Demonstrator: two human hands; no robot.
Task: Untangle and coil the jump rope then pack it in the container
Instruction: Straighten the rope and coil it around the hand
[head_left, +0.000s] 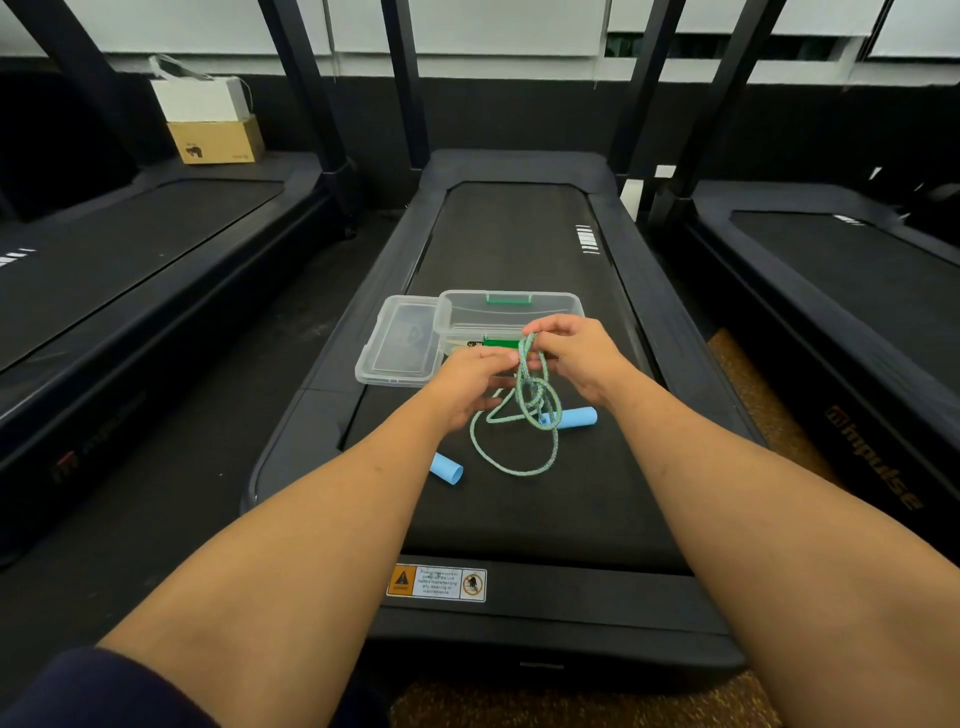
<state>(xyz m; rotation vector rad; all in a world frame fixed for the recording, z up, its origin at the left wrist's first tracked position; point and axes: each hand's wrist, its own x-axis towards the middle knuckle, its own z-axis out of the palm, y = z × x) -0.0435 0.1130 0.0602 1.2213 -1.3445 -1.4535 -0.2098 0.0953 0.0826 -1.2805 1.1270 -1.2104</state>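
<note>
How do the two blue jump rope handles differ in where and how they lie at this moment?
The left handle lies on the treadmill belt beside the left forearm, clear of the tangle; the right handle lies farther up the belt, under the right hand, its end against the knotted rope. The left handle shows an open end towards the camera; the right handle lies nearly sideways. Both are light blue tubes, and neither is held.
</note>
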